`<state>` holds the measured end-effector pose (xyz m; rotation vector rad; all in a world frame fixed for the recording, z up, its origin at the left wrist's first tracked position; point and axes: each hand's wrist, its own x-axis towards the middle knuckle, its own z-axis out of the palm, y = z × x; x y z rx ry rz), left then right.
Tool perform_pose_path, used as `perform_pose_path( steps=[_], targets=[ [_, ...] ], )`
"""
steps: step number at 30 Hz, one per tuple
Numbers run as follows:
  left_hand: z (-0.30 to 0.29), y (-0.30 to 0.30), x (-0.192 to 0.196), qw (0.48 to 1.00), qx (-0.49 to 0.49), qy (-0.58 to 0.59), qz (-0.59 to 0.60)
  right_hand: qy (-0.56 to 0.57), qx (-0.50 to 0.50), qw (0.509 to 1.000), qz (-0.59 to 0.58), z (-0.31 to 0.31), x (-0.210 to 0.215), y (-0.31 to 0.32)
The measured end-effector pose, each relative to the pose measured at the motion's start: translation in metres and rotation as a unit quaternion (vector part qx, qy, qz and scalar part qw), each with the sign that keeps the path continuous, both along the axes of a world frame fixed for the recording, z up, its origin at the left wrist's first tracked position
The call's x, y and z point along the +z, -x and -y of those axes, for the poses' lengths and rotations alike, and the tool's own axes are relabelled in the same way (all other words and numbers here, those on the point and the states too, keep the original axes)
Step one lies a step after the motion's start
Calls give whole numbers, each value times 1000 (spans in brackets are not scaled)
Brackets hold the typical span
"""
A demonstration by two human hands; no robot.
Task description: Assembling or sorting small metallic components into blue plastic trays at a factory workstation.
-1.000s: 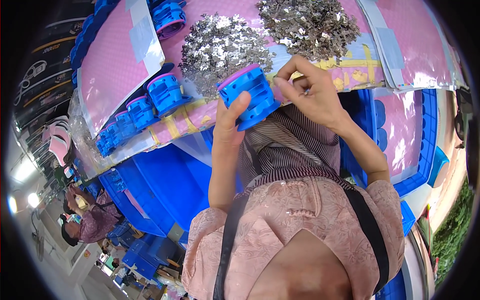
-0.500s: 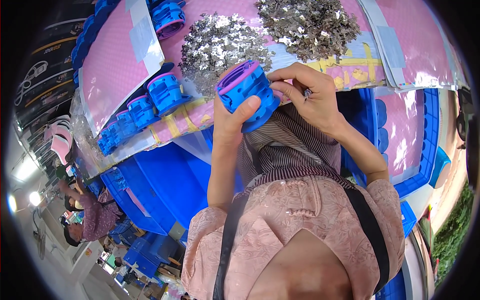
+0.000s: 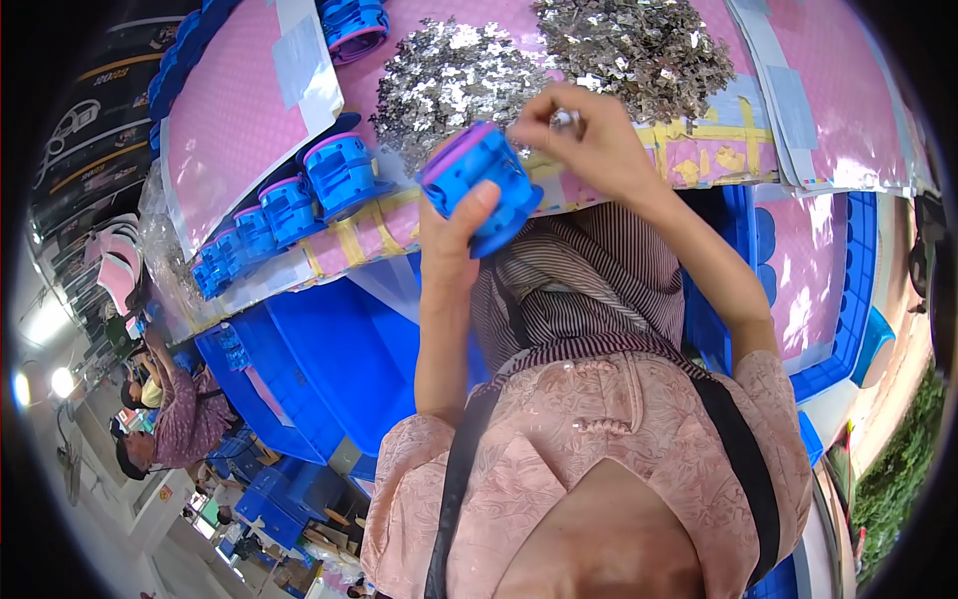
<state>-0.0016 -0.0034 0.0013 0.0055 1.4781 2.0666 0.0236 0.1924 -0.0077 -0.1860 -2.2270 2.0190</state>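
Left hand (image 3: 454, 235) clamped on blue plastic part (image 3: 479, 185), right hand (image 3: 589, 145) pinching small metal piece (image 3: 565, 120), mostly hidden by fingers.

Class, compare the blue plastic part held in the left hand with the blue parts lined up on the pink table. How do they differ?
The held blue part is lifted off the table, gripped by the left hand; the row of blue parts rests on the pink table. The held one is single and tilted; the row stands side by side along the table edge. Both are blue plastic with a pink-purple end.
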Motion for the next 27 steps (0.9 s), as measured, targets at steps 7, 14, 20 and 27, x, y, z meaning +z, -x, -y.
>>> perform_pose_path(
  steps=[7, 14, 20, 27],
  targets=[
    [17, 11, -6, 1000, 7, -13, -14, -399, -58, 912, -72, 12, -33, 37],
    [14, 14, -17, 999, 16, -43, 29, -346, -75, 933, -67, 9, -23, 37],
    [14, 15, -18, 999, -4, -43, 25, -356, -57, 927, -104, 6, -34, 39],
    [7, 11, -12, 998, 9, -53, 17, -37, -91, 995, -21, 2, -22, 38]
  ],
)
